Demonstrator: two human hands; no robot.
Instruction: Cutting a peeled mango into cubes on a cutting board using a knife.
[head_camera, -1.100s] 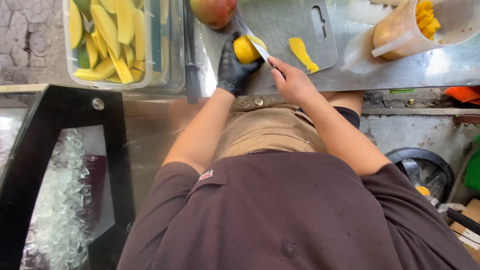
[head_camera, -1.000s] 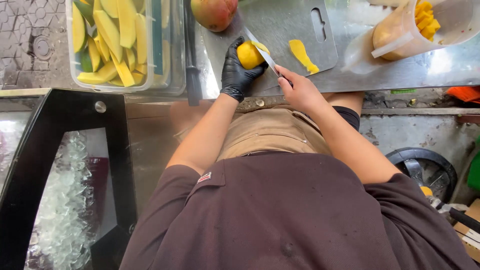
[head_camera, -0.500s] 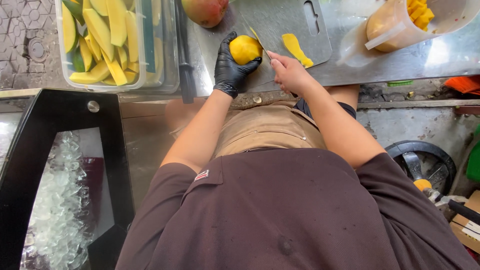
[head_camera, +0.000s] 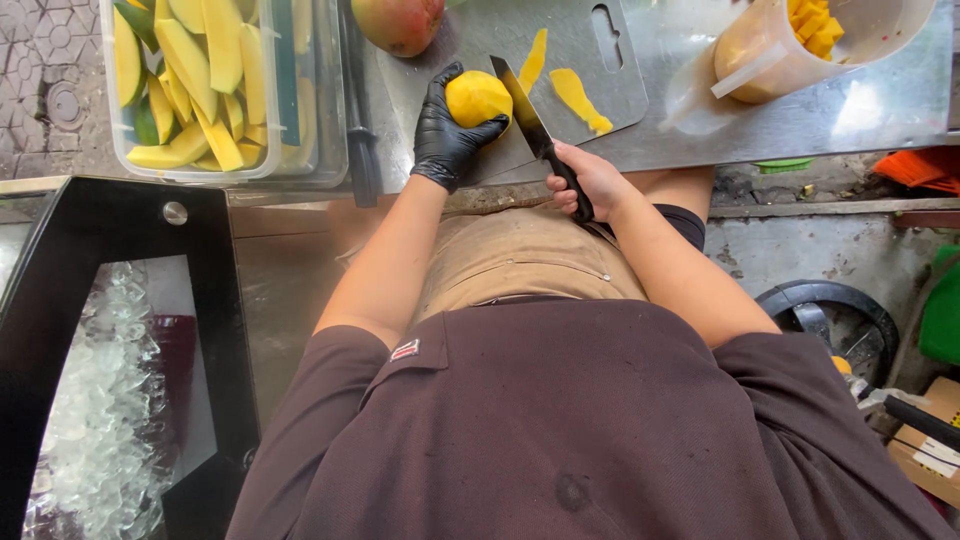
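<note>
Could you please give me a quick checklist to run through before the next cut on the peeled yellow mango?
1. Black-gloved left hand grips the peeled yellow mango: ok.
2. Bare right hand closed round the black handle of the dark-bladed knife: ok.
3. Blade resting against the mango's side: ok.
4. Left fingertips clear of the edge: cannot tell.
5. Mango seated on the grey cutting board: ok.
6. Loose yellow slices lie apart from the blade: ok.
</note>
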